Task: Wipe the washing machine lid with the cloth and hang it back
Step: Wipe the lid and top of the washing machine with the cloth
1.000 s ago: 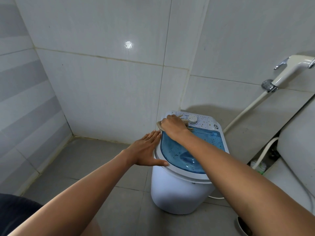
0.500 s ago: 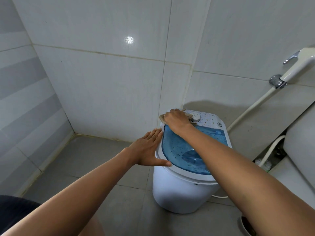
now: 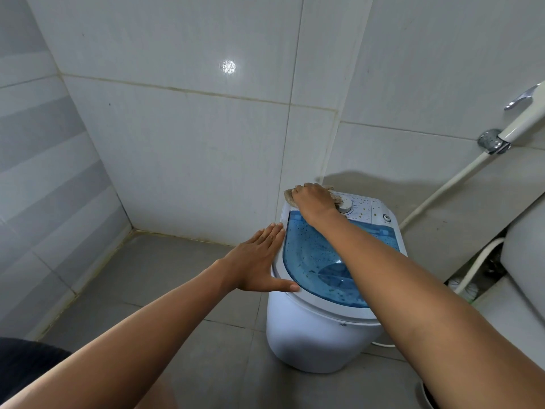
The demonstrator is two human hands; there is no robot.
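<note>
**Washing machine lid wiped at its far corner**

Washing machine lid (image 3: 321, 261), blue and see-through, tops a small white washer on the floor. Nearest, the left hand (image 3: 259, 261) lies flat and open against the lid's left rim, probably to steady it. Farther back, the right hand (image 3: 314, 199) presses a tan cloth (image 3: 290, 197) on the control panel beside the dial (image 3: 345, 205). The tiled wall (image 3: 191, 160) stands close behind, leaving little room.

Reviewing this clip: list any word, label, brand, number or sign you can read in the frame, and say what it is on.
No text can be read in this frame.
Control panel of the washing machine: small yellowish specks and marks around the dial, too small and blurred to read.
Blue lid, cloth under the right hand, sprayer, wall tiles: no lettering visible.
</note>
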